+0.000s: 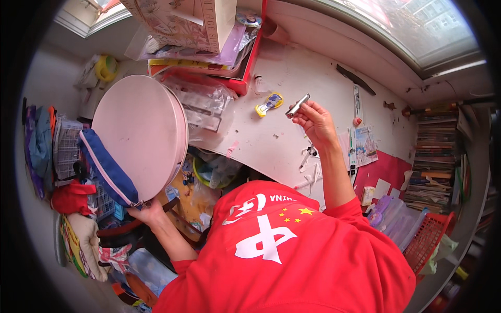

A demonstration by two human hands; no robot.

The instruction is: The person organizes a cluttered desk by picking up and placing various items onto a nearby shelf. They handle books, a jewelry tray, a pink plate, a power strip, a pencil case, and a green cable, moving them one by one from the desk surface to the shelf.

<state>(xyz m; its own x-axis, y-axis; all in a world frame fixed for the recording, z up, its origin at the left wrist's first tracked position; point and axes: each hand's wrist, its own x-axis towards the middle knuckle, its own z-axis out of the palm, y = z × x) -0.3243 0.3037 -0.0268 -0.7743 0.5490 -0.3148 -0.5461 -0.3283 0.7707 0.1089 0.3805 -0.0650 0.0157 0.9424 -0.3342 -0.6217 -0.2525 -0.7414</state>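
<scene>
My left hand [148, 212] grips the lower end of a long blue zippered pouch [107, 168], near its zip pull; some fingers are hidden. The pouch lies slanting against a large round pink case [137, 133]. Above the desk, my right hand [316, 121] pinches a small, narrow silver metal object [298, 105] between thumb and fingers; its exact kind cannot be told. Left of that hand, a yellow and blue plastic item [269, 104] lies on the white desk [258, 144], with a shuttlecock [260, 84] behind it.
A red box [244, 82] with papers and a paper bag [188, 23] stands at the back. Clear plastic packaging [203, 105] is beside the pink case. Stacked books [434, 156] and a red basket [428, 238] are at the right. Below the desk edge is a green-rimmed bin [199, 174].
</scene>
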